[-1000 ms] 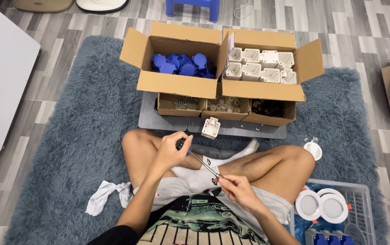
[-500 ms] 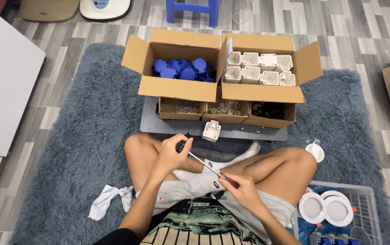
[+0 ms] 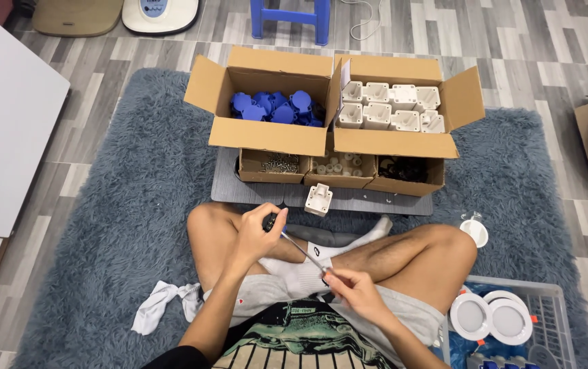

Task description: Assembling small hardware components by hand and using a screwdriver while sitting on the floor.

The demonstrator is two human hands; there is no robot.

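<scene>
Screwdriver (image 3: 302,251): lying slantwise above the person's crossed legs, dark handle up-left, thin metal shaft running down-right to the tip.
Left hand (image 3: 256,236): wrapping closed around the screwdriver's handle, thumb up beside it.
Right hand (image 3: 350,292): pinching narrowly at the shaft's tip; whether a small screw is sitting between the fingertips is too small to tell.
Handling: judging it light and stiff; the bare shaft is looking smooth and liable to slip, so the thick handle is the sound place to grip, with the tip end only being steadied.
White part (image 3: 319,199): standing on the grey board (image 3: 229,192) just ahead of the knees, apart from both hands.
Boxes: cardboard box of blue caps (image 3: 275,108) sitting beside a box of white housings (image 3: 391,112); three small trays below, one holding screws (image 3: 277,164).
Rug (image 3: 123,225): shaggy grey-blue, lying under everything.
Basket (image 3: 555,321): at the right knee, holding round white lamps (image 3: 490,317).
</scene>
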